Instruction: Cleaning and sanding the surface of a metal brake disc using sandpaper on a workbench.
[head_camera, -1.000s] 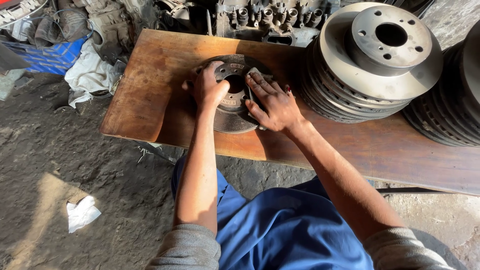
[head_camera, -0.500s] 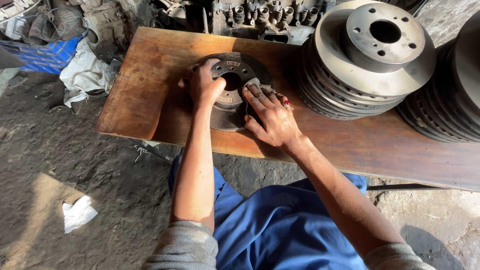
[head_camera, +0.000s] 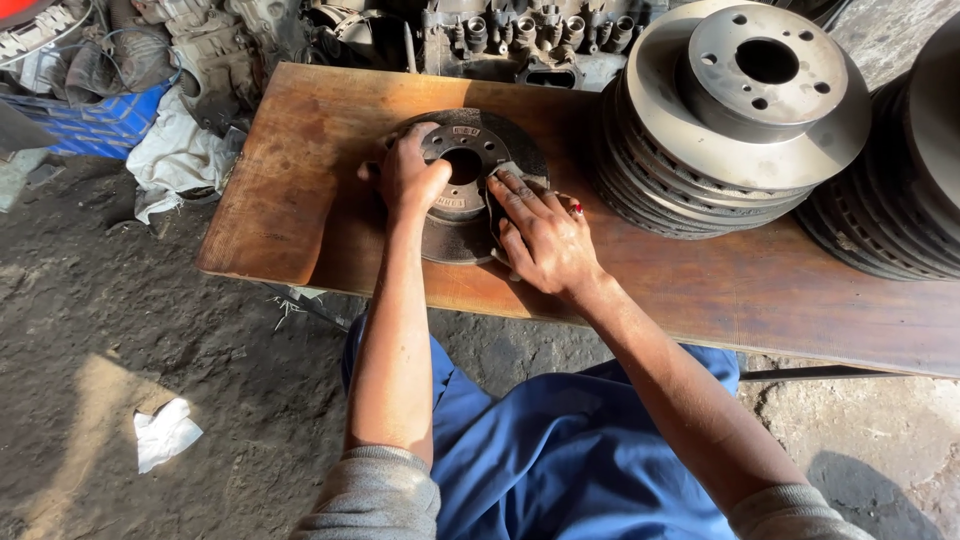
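A dark, rusty brake disc (head_camera: 470, 150) lies flat on a wooden board (head_camera: 300, 200). My left hand (head_camera: 408, 175) grips the disc's left rim and hub. My right hand (head_camera: 540, 235) lies flat on the disc's right face, fingers spread, pressing a small grey piece of abrasive sheet (head_camera: 512, 172) against the metal. Both forearms reach out from grey sleeves over blue trousers.
A stack of several brake discs (head_camera: 735, 110) stands on the board to the right, with more dark discs (head_camera: 900, 180) at the far right. Engine parts (head_camera: 520, 35) lie behind the board. Rags (head_camera: 175, 150) and a blue crate (head_camera: 90, 125) sit at left on the dirt floor.
My right hand has slid a little along the disc's right face with the abrasive sheet under it. My left hand keeps its hold on the disc.
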